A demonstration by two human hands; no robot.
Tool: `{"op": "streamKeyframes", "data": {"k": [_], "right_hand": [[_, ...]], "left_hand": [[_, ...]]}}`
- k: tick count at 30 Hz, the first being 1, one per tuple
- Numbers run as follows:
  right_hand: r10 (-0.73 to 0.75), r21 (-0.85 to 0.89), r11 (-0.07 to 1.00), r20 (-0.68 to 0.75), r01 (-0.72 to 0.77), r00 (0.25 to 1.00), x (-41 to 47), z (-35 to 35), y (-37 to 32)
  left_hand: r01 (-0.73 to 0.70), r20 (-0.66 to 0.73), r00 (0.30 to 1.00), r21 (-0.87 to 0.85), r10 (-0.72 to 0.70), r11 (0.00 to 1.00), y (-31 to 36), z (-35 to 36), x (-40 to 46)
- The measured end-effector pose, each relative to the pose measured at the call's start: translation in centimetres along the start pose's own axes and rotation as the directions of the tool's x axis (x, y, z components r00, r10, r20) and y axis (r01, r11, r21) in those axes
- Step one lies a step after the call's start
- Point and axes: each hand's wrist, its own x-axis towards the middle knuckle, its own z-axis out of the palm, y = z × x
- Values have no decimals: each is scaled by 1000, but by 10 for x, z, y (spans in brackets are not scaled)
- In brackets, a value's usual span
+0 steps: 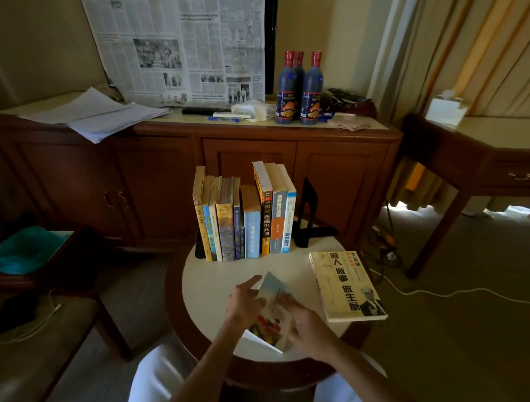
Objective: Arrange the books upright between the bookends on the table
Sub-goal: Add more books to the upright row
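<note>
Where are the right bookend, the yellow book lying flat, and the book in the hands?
Right bookend (pixel 309 203), head view, on its upright black plate.
Yellow book (pixel 344 283), head view, middle of its front cover.
Held book (pixel 273 308), head view, cover between both hands.

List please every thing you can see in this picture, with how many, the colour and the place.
standing books: nine, mixed colours, upright at the back of the round table
bookends: two, black, one at each end of the row; the right one stands apart from the books
round table: one, cream top with brown rim, centre
yellow book: one, flat on the table, right
small book: one, pale with colourful cover, near table edge, in both hands
bottles: three, dark with red caps, on the cabinet
cabinet: one, brown, behind the table
newspaper: one, white, hanging above the cabinet
papers: a pile, white, cabinet left
left hand: on the small book
right hand: on the small book
</note>
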Motion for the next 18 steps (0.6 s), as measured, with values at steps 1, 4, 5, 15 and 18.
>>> {"op": "streamKeyframes", "data": {"k": [1,4,5,15,18], "right_hand": [[-38,-87,995,25,40,999,-1,2,-3],[-95,-248,963,73,110,993,-3,9,-6],[-113,-268,955,67,127,991,-3,9,-6],[-62,-184,983,-195,26,979,2,-6,3],[106,56,994,-405,-92,908,16,-25,1]], "left_hand": [[-9,-7,1000,-28,9,1000,3,2,1],[15,4,1000,-140,-15,990,6,5,2],[35,17,999,-189,-32,981,5,4,3],[220,369,929,-516,-17,828,32,-31,16],[247,411,908,-681,81,689,32,-27,21]]}}
